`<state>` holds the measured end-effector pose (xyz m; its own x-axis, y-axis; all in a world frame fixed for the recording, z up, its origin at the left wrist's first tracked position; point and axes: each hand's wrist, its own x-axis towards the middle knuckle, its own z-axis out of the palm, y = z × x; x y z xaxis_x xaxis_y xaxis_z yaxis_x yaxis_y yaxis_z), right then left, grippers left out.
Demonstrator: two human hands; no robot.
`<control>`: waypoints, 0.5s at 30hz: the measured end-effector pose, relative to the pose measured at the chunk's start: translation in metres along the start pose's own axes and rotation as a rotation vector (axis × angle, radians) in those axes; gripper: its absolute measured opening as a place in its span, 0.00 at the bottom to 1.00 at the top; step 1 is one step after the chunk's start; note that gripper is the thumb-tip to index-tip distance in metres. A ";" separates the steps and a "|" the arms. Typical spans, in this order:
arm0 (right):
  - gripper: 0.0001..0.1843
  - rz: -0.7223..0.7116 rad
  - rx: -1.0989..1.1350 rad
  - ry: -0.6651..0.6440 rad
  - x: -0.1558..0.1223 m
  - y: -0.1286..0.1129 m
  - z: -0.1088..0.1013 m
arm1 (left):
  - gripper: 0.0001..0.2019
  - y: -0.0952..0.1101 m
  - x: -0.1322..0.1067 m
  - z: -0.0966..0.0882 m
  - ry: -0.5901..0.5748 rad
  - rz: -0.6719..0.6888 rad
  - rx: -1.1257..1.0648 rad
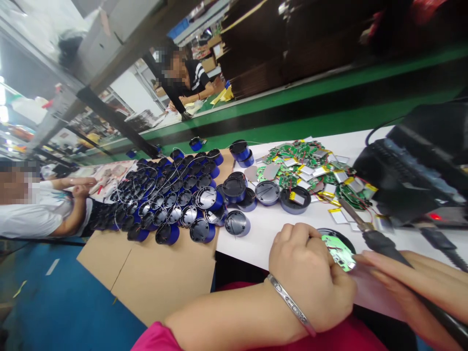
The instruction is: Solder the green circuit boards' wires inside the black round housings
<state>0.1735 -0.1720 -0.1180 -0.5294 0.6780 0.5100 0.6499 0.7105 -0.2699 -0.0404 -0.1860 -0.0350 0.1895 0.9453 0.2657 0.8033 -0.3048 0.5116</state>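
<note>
My left hand (310, 273) is closed around a round black housing (338, 236) with a green circuit board (338, 251) seated in it, holding it at the near edge of the white table (270, 229). My right hand (413, 282) grips a black soldering iron (376, 241); its metal tip points up and left, just above the board. A silver bracelet circles my left wrist.
A pile of green boards and flat batteries (310, 168) lies behind my hands. Many black-and-blue round housings (171, 200) crowd a cardboard sheet (157, 278) at left. A black soldering station (413, 170) stands at right. Two other people sit at left and far back.
</note>
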 end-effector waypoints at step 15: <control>0.26 -0.061 -0.086 0.103 0.012 -0.009 -0.004 | 0.13 0.002 0.020 -0.011 -0.224 0.285 0.369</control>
<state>0.1638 -0.1708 -0.1067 -0.5135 0.6077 0.6058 0.6648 0.7281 -0.1669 -0.0412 -0.1692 -0.0195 0.5139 0.8445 0.1508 0.8400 -0.5310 0.1117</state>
